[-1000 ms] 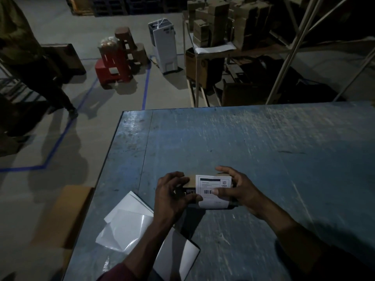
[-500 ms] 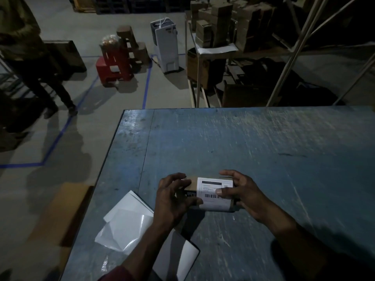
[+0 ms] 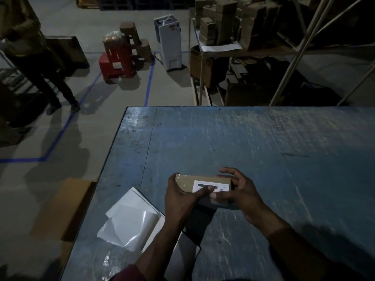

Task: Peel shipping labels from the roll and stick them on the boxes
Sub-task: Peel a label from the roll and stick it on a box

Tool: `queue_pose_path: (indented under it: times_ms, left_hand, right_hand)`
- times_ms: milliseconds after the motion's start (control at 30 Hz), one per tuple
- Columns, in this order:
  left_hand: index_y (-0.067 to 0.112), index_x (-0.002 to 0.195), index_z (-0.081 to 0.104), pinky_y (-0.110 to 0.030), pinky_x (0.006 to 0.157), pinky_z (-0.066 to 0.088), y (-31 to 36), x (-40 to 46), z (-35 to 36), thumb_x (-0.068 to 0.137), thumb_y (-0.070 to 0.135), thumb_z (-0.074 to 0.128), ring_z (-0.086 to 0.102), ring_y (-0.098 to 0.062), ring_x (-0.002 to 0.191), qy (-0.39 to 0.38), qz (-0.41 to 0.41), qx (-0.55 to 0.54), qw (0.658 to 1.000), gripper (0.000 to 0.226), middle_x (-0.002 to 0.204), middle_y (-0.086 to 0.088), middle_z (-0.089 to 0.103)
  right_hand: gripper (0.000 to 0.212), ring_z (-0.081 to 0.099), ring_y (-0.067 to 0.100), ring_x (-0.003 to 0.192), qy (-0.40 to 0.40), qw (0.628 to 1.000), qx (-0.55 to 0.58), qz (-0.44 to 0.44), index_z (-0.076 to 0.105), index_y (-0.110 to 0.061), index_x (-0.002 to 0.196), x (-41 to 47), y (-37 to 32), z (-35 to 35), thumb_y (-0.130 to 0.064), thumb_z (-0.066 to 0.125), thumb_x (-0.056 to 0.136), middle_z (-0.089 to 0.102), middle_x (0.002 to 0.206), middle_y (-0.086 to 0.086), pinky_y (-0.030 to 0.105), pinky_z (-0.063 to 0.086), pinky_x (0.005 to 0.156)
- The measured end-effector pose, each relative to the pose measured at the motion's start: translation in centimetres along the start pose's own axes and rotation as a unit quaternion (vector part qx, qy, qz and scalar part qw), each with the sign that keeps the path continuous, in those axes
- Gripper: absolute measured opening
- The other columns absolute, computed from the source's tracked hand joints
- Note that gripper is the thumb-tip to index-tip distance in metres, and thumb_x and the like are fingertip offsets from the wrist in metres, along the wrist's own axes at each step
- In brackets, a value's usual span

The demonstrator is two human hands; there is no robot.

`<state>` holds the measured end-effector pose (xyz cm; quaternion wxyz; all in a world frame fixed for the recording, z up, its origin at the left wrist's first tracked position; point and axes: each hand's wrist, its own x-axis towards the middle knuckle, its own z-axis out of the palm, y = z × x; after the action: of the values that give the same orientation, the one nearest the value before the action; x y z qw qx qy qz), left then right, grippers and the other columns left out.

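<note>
Hands: left hand [image 3: 180, 199] grips the box's left end, thumb laid across onto the label; right hand [image 3: 239, 191] curls round the right end, fingers over the far edge, thumb pressing the label's near edge.
Box: small brown box [image 3: 188, 182] lying flat near the surface's front edge, toward its left side, held between both hands.
Label: white label [image 3: 220, 186] with dark print on the right part of the box top; it looks stuck down, though both thumbs hide its near strip, so I cannot tell whether that edge is flat.
Step in hand: smoothing the label down, by my reading.
Doing it well: keep the box pinned flat with the curled fingers while the thumbs sweep outward from the middle toward the label's ends, so air is pushed out and not trapped. Press corners last and firmly; corners are where it would lift. Avoid dragging the thumb across the print hard enough to wrinkle the paper.
Risk: the box top looks glossy with tape at the left end, so adhesion there may be weaker; the label sits away from that patch.
Liners: white backing sheets [image 3: 129, 226] lie by the surface's front left corner, just beside the left forearm.
Surface: worn blue surface [image 3: 243, 138], scuffed.
Roll: not seen here.
Beyond: red stool [image 3: 117, 61] and shelving with cartons [image 3: 233, 17] on the floor past the far edge; a person [image 3: 30, 47] stands at far left.
</note>
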<state>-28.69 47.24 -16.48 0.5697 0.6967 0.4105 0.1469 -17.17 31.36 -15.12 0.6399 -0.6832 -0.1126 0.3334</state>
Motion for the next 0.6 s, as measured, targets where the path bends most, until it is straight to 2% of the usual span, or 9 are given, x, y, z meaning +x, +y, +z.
queue_pose_path:
  times_ms: [67, 133, 233, 367, 400, 500, 533, 600]
  left_hand:
    - [0.031, 0.137, 0.049, -0.015, 0.079, 0.047, -0.1, -0.1, -0.2, 0.049, 0.060, 0.100, 0.063, -0.011, 0.103, 0.014, 0.004, 0.004, 1.000, 0.105, 0.117, 0.014, 0.062]
    - [0.033, 0.136, 0.052, -0.026, 0.087, 0.053, -0.2, -0.3, -0.4, 0.049, 0.066, 0.098, 0.067, -0.013, 0.105, 0.036, 0.011, 0.005, 0.999, 0.103, 0.119, 0.012, 0.067]
    - [0.036, 0.131, 0.055, -0.030, 0.090, 0.056, -0.3, -0.5, -0.7, 0.057, 0.061, 0.097, 0.068, -0.009, 0.101, 0.055, 0.003, -0.011, 0.998, 0.089, 0.115, 0.013, 0.070]
    - [0.035, 0.131, 0.058, -0.039, 0.095, 0.059, -0.4, -0.8, -1.0, 0.068, 0.061, 0.091, 0.070, -0.013, 0.105, 0.070, -0.002, -0.027, 0.997, 0.075, 0.117, 0.010, 0.072]
    - [0.035, 0.131, 0.058, -0.038, 0.094, 0.059, -0.4, -0.9, -1.1, 0.071, 0.060, 0.090, 0.070, -0.014, 0.105, 0.069, -0.004, -0.030, 0.997, 0.073, 0.118, 0.009, 0.072]
    - [0.031, 0.132, 0.058, -0.023, 0.079, 0.053, -0.1, -1.0, -1.2, 0.079, 0.053, 0.087, 0.070, -0.013, 0.103, 0.059, -0.004, -0.033, 0.998, 0.065, 0.116, 0.008, 0.072]
    - [0.030, 0.132, 0.058, -0.021, 0.076, 0.052, -0.1, -1.0, -1.2, 0.081, 0.052, 0.085, 0.070, -0.012, 0.102, 0.058, -0.002, -0.030, 0.998, 0.062, 0.116, 0.007, 0.072]
    - [0.029, 0.131, 0.059, -0.028, 0.082, 0.055, -0.4, -0.9, -1.2, 0.083, 0.054, 0.082, 0.070, -0.015, 0.102, 0.058, -0.004, -0.025, 0.998, 0.058, 0.118, 0.004, 0.073]
  right_hand:
    - [0.087, 0.074, 0.024, 0.105, -0.006, 1.000, 0.003, -0.003, 0.067, -0.032, 0.124, -0.1, 0.0, 0.1, -0.012, 0.101, 0.047, 0.077, 0.117, -0.001, 0.038, 0.061, 0.081]
    - [0.083, 0.074, 0.024, 0.105, -0.006, 1.000, 0.009, -0.003, 0.067, -0.032, 0.125, -0.1, -0.1, 0.3, -0.012, 0.099, 0.050, 0.077, 0.117, -0.001, 0.039, 0.061, 0.083]
    - [0.065, 0.075, 0.024, 0.104, -0.003, 1.000, 0.027, -0.001, 0.066, -0.025, 0.126, 0.0, -0.5, 0.4, 0.003, 0.087, 0.071, 0.078, 0.114, -0.001, 0.033, 0.058, 0.080]
    - [0.043, 0.076, 0.021, 0.098, 0.004, 0.999, 0.034, 0.005, 0.067, -0.019, 0.123, -0.1, -0.8, 0.6, 0.002, 0.074, 0.087, 0.078, 0.115, 0.002, 0.027, 0.058, 0.073]
    - [0.036, 0.077, 0.021, 0.097, 0.011, 0.999, 0.035, 0.007, 0.067, -0.017, 0.123, -0.1, -0.9, 0.6, 0.000, 0.070, 0.092, 0.078, 0.115, 0.003, 0.027, 0.058, 0.072]
    - [0.021, 0.075, 0.020, 0.098, 0.024, 1.000, 0.020, 0.003, 0.068, -0.020, 0.123, -0.3, -1.0, 0.7, -0.019, 0.059, 0.104, 0.079, 0.113, 0.001, 0.033, 0.058, 0.080]
    - [0.023, 0.075, 0.020, 0.100, 0.022, 1.000, 0.013, 0.001, 0.069, -0.022, 0.123, -0.3, -1.0, 0.8, -0.027, 0.061, 0.102, 0.079, 0.112, 0.000, 0.035, 0.057, 0.082]
    - [0.037, 0.076, 0.020, 0.099, 0.020, 1.000, -0.007, -0.006, 0.071, -0.027, 0.120, -0.4, -1.0, 1.0, -0.041, 0.075, 0.086, 0.078, 0.111, 0.001, 0.036, 0.058, 0.082]
